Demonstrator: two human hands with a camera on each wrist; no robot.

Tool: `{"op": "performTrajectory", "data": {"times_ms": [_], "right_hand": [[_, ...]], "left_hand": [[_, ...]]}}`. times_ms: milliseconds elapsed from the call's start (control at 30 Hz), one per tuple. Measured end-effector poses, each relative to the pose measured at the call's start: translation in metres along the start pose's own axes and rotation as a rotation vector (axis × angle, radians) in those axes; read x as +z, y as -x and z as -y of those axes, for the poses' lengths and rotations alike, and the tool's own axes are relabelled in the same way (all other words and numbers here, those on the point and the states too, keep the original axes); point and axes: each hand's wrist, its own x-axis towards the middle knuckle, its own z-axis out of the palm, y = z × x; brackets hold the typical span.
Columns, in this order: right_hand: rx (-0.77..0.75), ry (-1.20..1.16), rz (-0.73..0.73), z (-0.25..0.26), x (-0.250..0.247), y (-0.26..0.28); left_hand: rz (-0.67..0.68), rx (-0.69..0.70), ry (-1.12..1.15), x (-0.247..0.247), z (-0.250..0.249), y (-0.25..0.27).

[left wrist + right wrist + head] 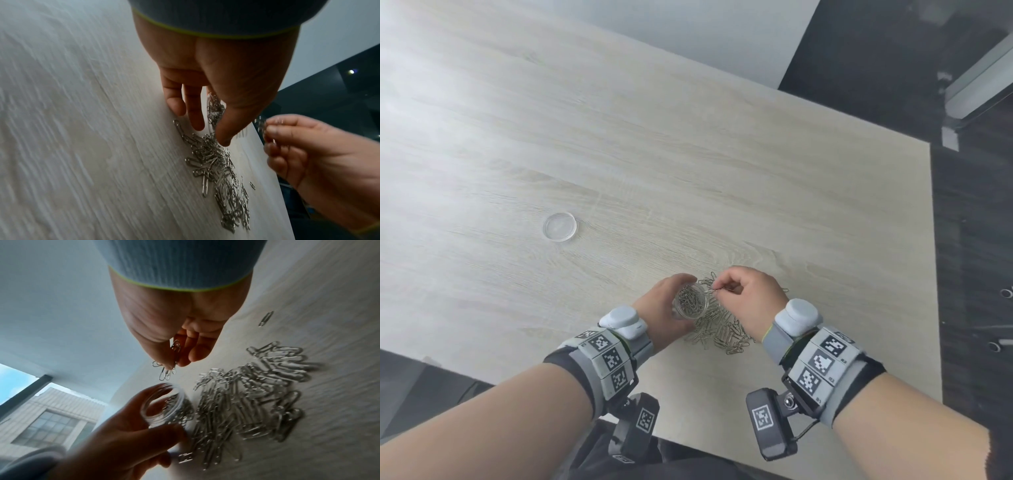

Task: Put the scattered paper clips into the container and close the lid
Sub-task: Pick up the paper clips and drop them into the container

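Both forearms reach in over the near table (619, 137) edge, wrists bent down. Left hand (662, 313) curls round the clear container (690, 303), part-filled with clips and tipped toward the right hand (748, 294). That hand pinches a few paper clips (167, 369) between thumb and fingertips just above the container's mouth. Loose paper clips (722, 334) lie heaped beside the container. Well apart to the left lies the lid (560, 226).

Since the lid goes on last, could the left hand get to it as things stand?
Probably not yet: the left hand grips the container; the lid lies apart on bare table, nothing between.
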Motion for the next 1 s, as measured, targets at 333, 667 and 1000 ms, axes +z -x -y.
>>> {"op": "performTrajectory", "data": {"times_ms": [333,667,1000], "right_hand": [[-0.030,-0.043,0.013,0.019,-0.001,0.007],[0.153,0.366,-0.070,-0.087,-0.055,0.004],[0.016,0.407,0.099,-0.084,-0.030,0.031]], "left_hand": [[0.019,0.040,0.030,-0.003,-0.014,-0.004],[-0.185,-0.085,0.202,-0.012,0.003,-0.011],[-0.207,-0.095,0.185,-0.015,0.012,-0.010]]}}
